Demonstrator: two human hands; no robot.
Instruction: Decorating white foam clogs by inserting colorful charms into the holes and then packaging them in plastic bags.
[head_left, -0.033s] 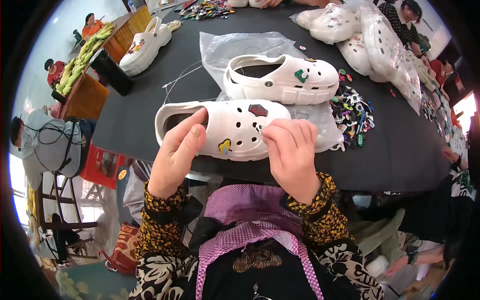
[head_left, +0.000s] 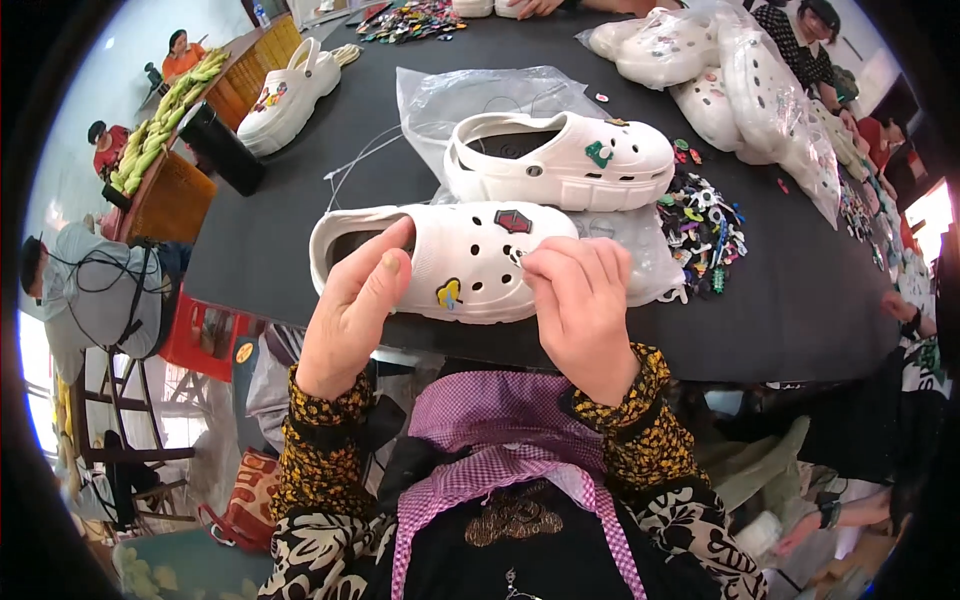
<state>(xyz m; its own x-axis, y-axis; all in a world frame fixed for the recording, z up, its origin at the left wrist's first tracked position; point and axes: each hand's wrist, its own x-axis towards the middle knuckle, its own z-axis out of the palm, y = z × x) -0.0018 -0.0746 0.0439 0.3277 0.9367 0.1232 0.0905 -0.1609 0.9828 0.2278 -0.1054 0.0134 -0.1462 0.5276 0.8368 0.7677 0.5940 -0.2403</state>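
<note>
White perforated clog [head_left: 460,260] with red and yellow-blue charms, both hands [head_left: 352,310] [head_left: 580,305] closed around it, toe rightward.

A white perforated foam clog [head_left: 470,265] sits at the black worktop's [head_left: 300,240] near edge; behind it, a second white clog [head_left: 560,160] lies on clear plastic bags [head_left: 490,95], loose charms [head_left: 700,225] to the right.

At your twelve o'clock a second white foam clog [head_left: 560,160] lies on a clear plastic bag [head_left: 480,95]; at two o'clock, a heap of small colourful charms [head_left: 700,225]; at ten, a black cylindrical bottle [head_left: 220,148].
</note>
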